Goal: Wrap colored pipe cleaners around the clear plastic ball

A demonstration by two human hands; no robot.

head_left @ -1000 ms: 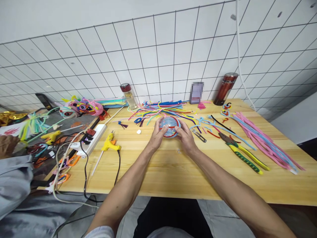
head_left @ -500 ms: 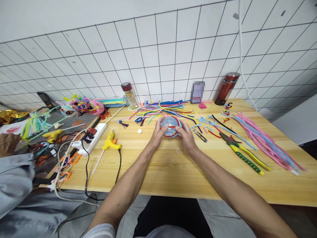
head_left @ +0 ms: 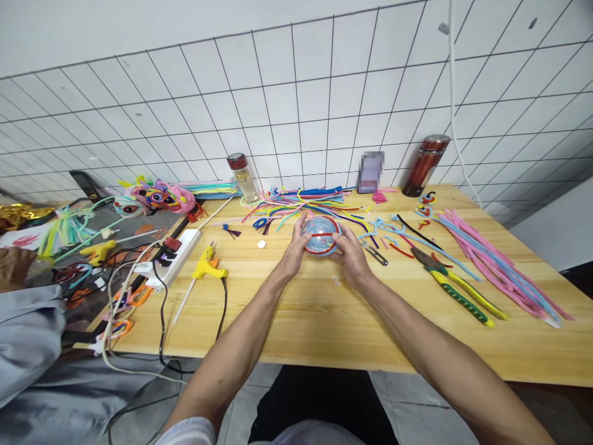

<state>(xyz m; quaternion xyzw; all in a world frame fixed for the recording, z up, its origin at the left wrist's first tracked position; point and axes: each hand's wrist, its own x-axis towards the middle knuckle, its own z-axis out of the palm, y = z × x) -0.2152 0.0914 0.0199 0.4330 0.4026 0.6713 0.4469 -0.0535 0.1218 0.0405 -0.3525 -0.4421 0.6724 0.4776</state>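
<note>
Between my hands is a round, see-through plastic piece [head_left: 320,245] with a light-blue tint, a red rim line and a red strip running across its middle. My left hand [head_left: 291,254] wraps its left side, thumb pressed near one end of the strip. From the right, my right hand [head_left: 354,253] grips it with the thumb at the strip's other end. The fingers beneath are mostly hidden. A pair of thread snips [head_left: 375,253] lies just beyond my right hand. Behind the round piece spreads a pile of coloured pipe cleaners [head_left: 306,201].
A yellow glue gun [head_left: 209,264] and a white power strip [head_left: 178,262] with cables lie left. Pliers [head_left: 449,284] and pink-and-blue pipe cleaners [head_left: 500,266] are at right. A glass bottle [head_left: 244,179], phone [head_left: 370,173] and red flask [head_left: 425,165] stand behind. A co-worker's hand [head_left: 13,267] shows far left.
My thumbs have shifted outward to the ends of the red strip, so more of it shows. The round piece stays in nearly the same place. The co-worker's hand moved slightly.
</note>
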